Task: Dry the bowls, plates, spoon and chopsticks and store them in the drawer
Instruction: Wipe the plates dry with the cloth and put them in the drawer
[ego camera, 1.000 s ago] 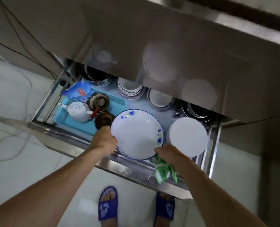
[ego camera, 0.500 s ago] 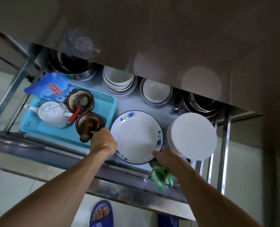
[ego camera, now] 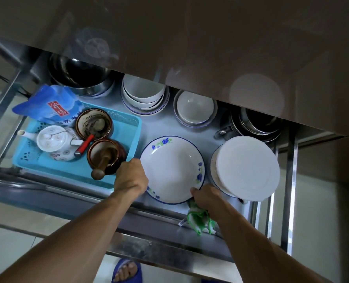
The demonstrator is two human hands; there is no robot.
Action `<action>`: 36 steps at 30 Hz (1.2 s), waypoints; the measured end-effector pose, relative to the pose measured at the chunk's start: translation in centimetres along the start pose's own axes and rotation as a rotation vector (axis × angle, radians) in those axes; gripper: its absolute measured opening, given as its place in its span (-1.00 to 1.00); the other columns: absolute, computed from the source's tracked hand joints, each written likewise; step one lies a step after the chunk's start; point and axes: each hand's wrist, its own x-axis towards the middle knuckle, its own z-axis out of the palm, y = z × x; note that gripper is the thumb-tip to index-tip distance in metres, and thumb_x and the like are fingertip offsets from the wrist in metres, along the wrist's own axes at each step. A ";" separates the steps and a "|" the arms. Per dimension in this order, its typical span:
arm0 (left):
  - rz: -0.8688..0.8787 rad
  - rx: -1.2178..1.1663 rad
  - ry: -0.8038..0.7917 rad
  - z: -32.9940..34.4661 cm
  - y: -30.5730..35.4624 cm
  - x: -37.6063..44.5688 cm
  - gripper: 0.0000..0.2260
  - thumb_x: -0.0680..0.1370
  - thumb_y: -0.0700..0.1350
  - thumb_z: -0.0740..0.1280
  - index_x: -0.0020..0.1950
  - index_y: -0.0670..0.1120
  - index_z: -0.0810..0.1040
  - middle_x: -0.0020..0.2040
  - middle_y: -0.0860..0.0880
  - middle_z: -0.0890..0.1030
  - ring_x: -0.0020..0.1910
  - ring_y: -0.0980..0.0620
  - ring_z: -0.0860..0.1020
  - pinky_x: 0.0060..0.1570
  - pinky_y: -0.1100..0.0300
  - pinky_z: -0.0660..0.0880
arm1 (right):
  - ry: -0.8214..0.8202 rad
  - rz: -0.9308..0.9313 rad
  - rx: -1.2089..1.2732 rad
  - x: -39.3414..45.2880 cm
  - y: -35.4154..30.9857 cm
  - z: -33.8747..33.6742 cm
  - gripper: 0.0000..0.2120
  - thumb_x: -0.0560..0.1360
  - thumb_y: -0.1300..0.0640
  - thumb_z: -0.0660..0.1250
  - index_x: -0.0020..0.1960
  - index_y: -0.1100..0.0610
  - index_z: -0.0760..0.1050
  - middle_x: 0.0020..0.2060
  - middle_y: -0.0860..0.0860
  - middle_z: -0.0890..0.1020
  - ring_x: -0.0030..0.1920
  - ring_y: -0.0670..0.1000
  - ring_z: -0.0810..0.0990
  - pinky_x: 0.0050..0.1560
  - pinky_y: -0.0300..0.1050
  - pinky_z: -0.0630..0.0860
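Note:
A white plate with blue flowers (ego camera: 172,168) sits low inside the open metal drawer (ego camera: 47,193), between a blue tray and a white lidded dish. My left hand (ego camera: 130,178) grips the plate's left rim. My right hand (ego camera: 205,196) holds the plate's near-right rim and also clutches a green-and-white cloth (ego camera: 199,218) that hangs below it. Stacked white bowls (ego camera: 143,94) and a second bowl stack (ego camera: 195,108) stand at the back of the drawer.
A blue tray (ego camera: 126,127) on the left holds a teapot (ego camera: 55,142), two brown pots (ego camera: 94,123) and a blue bag (ego camera: 47,103). A white lidded dish (ego camera: 247,168) sits right of the plate. Steel pots (ego camera: 255,123) fill the back corners. The cabinet front overhangs above.
My head has moved closer to the drawer, and both hands have lowered the flowered plate deeper into it. Both hands keep their hold on its rim.

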 end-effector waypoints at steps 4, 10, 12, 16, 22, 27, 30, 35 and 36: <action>0.034 0.116 -0.003 0.3 -0.1 0.3 -0.72 0.59 -0.19 0.35 0.27 -0.24 0.49 0.23 -0.25 0.58 0.23 -0.23 0.54 0.14 0.03 0.50 | 0.010 0.002 -0.014 0.4 0.2 0.7 -0.61 0.64 -0.04 0.22 0.29 0.25 0.46 0.17 0.18 0.57 0.16 0.19 0.55 0.05 -0.10 0.45; 0.068 0.179 0.001 0.7 -0.4 1.0 -0.72 0.59 -0.19 0.35 0.28 -0.22 0.48 0.23 -0.23 0.58 0.23 -0.20 0.55 0.13 0.05 0.51 | 0.036 0.001 -0.036 0.5 0.3 1.1 -0.61 0.62 -0.07 0.23 0.26 0.22 0.49 0.19 0.19 0.60 0.18 0.21 0.57 0.10 -0.07 0.47; 0.069 0.180 -0.003 0.8 -0.5 1.1 -0.72 0.59 -0.18 0.35 0.28 -0.22 0.49 0.23 -0.22 0.58 0.22 -0.20 0.56 0.14 0.05 0.51 | 0.052 -0.011 -0.051 0.4 0.2 1.2 -0.61 0.61 -0.08 0.23 0.24 0.21 0.50 0.18 0.18 0.61 0.18 0.20 0.57 0.13 -0.05 0.49; 0.096 0.220 -0.028 0.4 -0.2 0.5 -0.74 0.58 -0.18 0.33 0.25 -0.21 0.53 0.22 -0.22 0.59 0.21 -0.19 0.55 0.12 0.07 0.51 | 0.119 -0.010 -0.056 -0.8 0.0 1.1 -0.60 0.60 -0.06 0.19 0.28 0.20 0.47 0.22 0.17 0.58 0.21 0.20 0.56 0.17 -0.06 0.48; 0.341 0.516 0.092 -2.2 0.8 -5.1 -0.73 0.60 -0.03 0.25 0.27 -0.09 0.44 0.21 -0.11 0.58 0.20 -0.14 0.56 0.04 0.09 0.47 | 0.177 -0.080 -0.095 -6.6 0.0 0.3 -0.69 0.55 0.07 0.20 0.20 0.23 0.48 0.21 0.18 0.57 0.20 0.20 0.54 0.11 -0.12 0.42; 0.550 0.541 0.268 -6.6 1.2 -11.3 -0.72 0.54 0.05 0.28 0.16 -0.08 0.53 0.12 -0.07 0.59 0.19 -0.09 0.51 0.06 0.04 0.48 | 0.338 -0.232 -0.248 -14.5 -1.6 -1.9 -0.70 0.56 0.04 0.15 0.17 0.16 0.51 0.17 0.13 0.52 0.12 0.20 0.57 0.13 -0.02 0.51; 0.625 0.521 0.280 -11.0 1.9 -14.9 -0.70 0.30 0.04 0.54 -0.14 -0.14 0.62 -0.18 -0.12 0.64 -0.08 -0.15 0.59 -0.14 -0.02 0.59 | 0.466 -0.330 -0.284 -19.7 -2.7 -4.3 -0.71 0.58 0.01 0.14 0.17 0.13 0.49 0.14 0.10 0.48 0.08 0.17 0.57 0.03 -0.01 0.54; 0.684 0.448 0.408 -18.8 4.5 -21.5 -0.68 0.25 0.05 0.58 -0.20 -0.13 0.62 -0.24 -0.10 0.62 -0.15 -0.14 0.60 -0.23 -0.01 0.57 | 0.579 -0.360 -0.241 -29.2 -4.0 -9.4 -0.72 0.58 0.01 0.14 0.13 0.15 0.50 -0.01 0.06 0.41 0.05 0.18 0.56 -0.11 -0.05 0.43; 0.699 0.440 0.441 -20.5 5.4 -22.7 -0.69 0.25 0.05 0.58 -0.21 -0.12 0.61 -0.25 -0.09 0.61 -0.17 -0.14 0.60 -0.25 0.00 0.55 | 0.599 -0.370 -0.208 -30.9 -4.3 -10.5 -0.72 0.58 0.02 0.14 0.12 0.16 0.51 -0.02 0.07 0.41 0.03 0.20 0.57 -0.13 -0.05 0.42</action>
